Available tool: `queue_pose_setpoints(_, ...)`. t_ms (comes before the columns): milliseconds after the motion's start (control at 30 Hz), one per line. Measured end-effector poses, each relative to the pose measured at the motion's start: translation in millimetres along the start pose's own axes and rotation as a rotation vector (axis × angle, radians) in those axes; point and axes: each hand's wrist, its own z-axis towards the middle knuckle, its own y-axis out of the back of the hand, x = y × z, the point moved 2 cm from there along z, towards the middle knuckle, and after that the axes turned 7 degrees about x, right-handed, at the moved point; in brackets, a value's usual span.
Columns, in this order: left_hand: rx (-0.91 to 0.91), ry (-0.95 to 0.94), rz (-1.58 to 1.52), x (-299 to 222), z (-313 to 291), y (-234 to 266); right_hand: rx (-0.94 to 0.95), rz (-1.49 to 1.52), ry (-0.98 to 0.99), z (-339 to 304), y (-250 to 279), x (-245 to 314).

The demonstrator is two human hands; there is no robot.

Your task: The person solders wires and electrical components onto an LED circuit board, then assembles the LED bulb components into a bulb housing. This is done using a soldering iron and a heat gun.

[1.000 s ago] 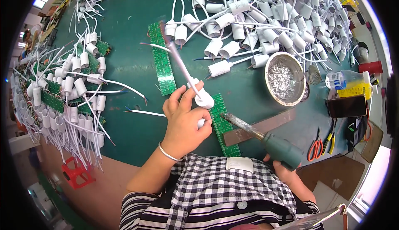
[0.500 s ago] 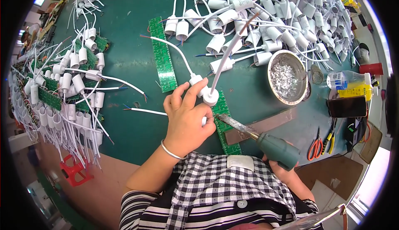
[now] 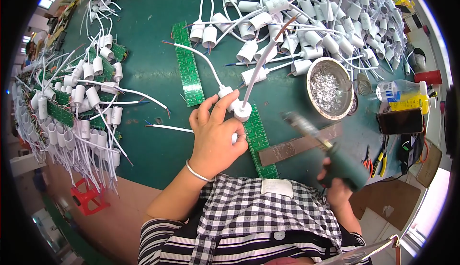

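My left hand (image 3: 215,133) is closed on white plastic caps with cables. One wired cap (image 3: 243,112) stands upright under its cable, next to another tipped away (image 3: 225,92) beneath my fingertips. A further white piece shows by my thumb. They lie at the upper end of a green circuit board strip (image 3: 258,140), which my hand partly covers. My right hand (image 3: 338,188) grips a soldering iron (image 3: 345,167) by its thick dark green handle. The iron's metal tip is blurred, apart from the board, above the table between the strip and the solder bowl.
Right of the strip lies a brown bar (image 3: 287,150); beyond it stands a round bowl (image 3: 314,99) with silvery bits. Pliers (image 3: 382,162), a phone (image 3: 401,121) and a bottle (image 3: 397,92) are at right. White wired caps heap far right (image 3: 330,40) and left (image 3: 79,95). Another green strip (image 3: 188,71) lies ahead.
My right hand has swung the soldering iron to the right, lifting its tip away from the board strip. My left hand and the caps have stayed almost in place.
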Motion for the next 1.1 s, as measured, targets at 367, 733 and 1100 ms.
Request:
queue_pose_setpoints(367,-0.056,-0.026,0.024,0,-5,-1,-0.407,-0.235,0.204,3,47,15)
queue_pose_setpoints(733,-0.003,-0.063,-0.074,-9,-14,11,-0.368,-0.131,0.282,11,38,-5)
queue_pose_setpoints(1100,-0.155,-0.198,0.242,16,-39,18,-0.361,0.047,0.284,22,44,-14)
